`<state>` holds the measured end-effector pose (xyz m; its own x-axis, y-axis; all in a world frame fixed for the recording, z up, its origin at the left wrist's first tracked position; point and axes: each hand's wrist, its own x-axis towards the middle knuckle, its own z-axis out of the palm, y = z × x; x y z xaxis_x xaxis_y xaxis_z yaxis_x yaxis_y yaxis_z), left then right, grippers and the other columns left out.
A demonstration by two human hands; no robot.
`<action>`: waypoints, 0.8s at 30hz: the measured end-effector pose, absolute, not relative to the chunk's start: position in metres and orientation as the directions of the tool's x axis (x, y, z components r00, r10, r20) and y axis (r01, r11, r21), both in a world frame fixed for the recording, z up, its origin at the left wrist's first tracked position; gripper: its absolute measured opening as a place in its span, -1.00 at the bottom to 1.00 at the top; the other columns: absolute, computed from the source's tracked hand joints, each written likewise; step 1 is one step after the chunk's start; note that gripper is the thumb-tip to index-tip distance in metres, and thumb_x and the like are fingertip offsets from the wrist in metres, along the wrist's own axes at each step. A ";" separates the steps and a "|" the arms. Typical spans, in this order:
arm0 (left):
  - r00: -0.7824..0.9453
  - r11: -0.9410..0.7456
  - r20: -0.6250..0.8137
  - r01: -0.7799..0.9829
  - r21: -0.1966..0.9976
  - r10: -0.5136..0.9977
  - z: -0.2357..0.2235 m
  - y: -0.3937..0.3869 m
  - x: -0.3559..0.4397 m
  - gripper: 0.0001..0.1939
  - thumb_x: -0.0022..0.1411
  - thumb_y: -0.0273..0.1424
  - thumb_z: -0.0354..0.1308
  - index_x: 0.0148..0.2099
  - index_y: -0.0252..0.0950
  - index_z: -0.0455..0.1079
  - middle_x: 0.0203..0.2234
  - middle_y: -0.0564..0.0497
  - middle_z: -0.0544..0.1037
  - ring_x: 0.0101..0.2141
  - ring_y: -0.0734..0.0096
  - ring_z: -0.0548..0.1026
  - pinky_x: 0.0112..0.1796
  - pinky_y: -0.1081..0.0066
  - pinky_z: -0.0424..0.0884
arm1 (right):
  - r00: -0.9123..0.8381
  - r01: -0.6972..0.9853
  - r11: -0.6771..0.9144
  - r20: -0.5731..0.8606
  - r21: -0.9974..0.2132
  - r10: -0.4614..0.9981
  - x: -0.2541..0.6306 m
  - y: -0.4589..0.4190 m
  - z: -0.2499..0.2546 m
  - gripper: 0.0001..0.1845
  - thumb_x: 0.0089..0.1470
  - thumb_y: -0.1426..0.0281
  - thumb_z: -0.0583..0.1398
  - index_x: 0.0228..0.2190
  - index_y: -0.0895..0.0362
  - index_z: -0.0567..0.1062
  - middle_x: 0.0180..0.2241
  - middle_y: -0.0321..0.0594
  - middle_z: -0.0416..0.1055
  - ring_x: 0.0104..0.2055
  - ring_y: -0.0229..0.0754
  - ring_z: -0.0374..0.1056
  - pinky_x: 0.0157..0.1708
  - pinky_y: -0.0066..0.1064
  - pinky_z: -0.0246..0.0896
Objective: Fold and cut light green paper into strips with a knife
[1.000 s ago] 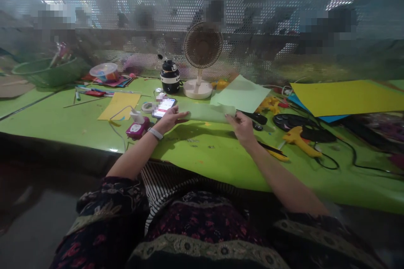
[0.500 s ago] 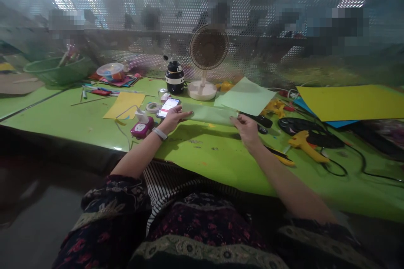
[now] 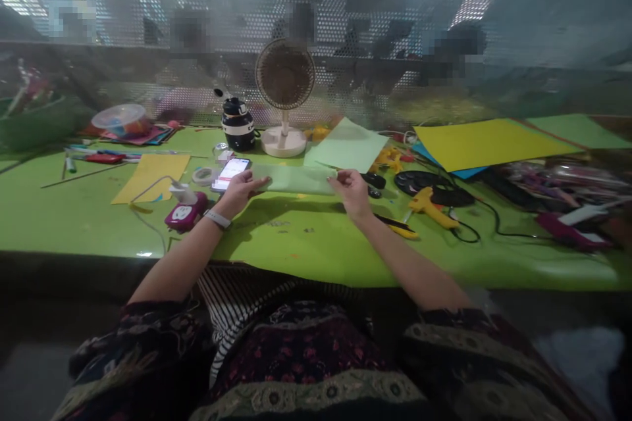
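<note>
head view: two hands (image 3: 295, 189), one pale green strip (image 3: 299, 181)

the person's left hand (image 3: 240, 189) pinches the left end of the strip between thumb and fingers, and the right hand (image 3: 351, 191) pinches the right end; both grips are closed to the thickness of the paper. the strip is stretched between them above the green table (image 3: 276, 256), in front of one fan (image 3: 285, 72) and one black bottle (image 3: 239, 128).

one lit phone (image 3: 233, 174) lies by the left hand, which covers its near corner. its screen text is too small to read, and so are the marks on the bottle's white band (image 3: 237, 127). no brand can be made out.

one tape roll (image 3: 203, 175), one orange-yellow sheet (image 3: 155, 174) and one magenta plug adapter (image 3: 182, 212) are to the left. one larger pale green sheet (image 3: 353, 145) lies beyond the strip, near its right end. to the right are one yellow glue gun (image 3: 432, 207), one black palette-like tray (image 3: 415, 184) and one large yellow sheet (image 3: 474, 145) over a blue one (image 3: 471, 172). the right forearm (image 3: 409, 263) passes beside one yellow-and-black tool (image 3: 402, 228), partly hiding it.
</note>
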<state>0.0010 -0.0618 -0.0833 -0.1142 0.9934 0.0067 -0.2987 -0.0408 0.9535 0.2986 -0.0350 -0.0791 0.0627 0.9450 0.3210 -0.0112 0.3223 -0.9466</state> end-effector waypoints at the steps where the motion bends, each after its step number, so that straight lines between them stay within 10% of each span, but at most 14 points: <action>1: -0.110 -0.044 0.012 -0.295 0.954 0.994 -0.084 -0.062 0.000 -0.42 -0.32 -0.32 0.70 -0.22 -0.36 0.57 -0.34 -0.02 0.70 -0.39 0.44 0.64 -0.36 0.51 0.57 | 0.064 -0.011 0.318 0.317 -0.948 0.946 0.298 -0.035 -0.079 -0.37 -0.26 -0.03 0.51 -0.28 0.03 0.42 -0.42 -0.35 0.41 -0.32 -0.20 0.36 -0.27 -0.33 0.32; 24: -0.147 -0.011 -0.029 -0.263 0.965 0.989 -0.073 -0.069 0.007 -0.52 -0.32 -0.37 0.68 -0.38 -0.33 0.50 -0.44 0.06 0.64 -0.46 0.52 0.58 -0.45 0.58 0.54 | 0.031 -0.053 0.234 0.232 -0.971 0.972 0.297 -0.042 -0.071 -0.58 -0.06 -0.04 0.40 -0.43 0.02 0.51 -0.54 -0.40 0.28 -0.48 -0.28 0.11 -0.47 -0.38 0.11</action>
